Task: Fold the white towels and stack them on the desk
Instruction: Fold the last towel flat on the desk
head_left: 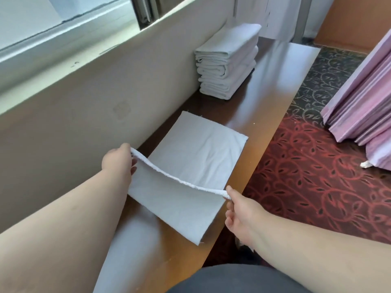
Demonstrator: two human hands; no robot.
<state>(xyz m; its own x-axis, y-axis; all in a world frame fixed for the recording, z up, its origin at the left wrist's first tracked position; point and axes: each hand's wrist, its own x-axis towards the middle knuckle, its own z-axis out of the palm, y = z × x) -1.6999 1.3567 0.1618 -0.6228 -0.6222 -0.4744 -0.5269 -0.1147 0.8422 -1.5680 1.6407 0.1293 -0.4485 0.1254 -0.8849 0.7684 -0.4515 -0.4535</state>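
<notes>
- A stack of folded towels (pixel 227 62) already stood at the desk's (pixel 273 98) far end, against its wall-side edge; the layers blurred together, so no count.
- 1 white towel (pixel 198 149) lay mid-desk, half folded.
- The left hand (pixel 118 161) pinched 1 corner of the raised fold, the right hand (pixel 239 210) the other, fingers curled on the cloth.
- Likely left: finishing this fold and stacking it.
- More white cloth (pixel 129 244) lay under the left arm.

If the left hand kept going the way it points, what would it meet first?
Probably the wall: the left hand, pinching the towel edge, points along the desk close beside it. Depth is unclear.
</notes>
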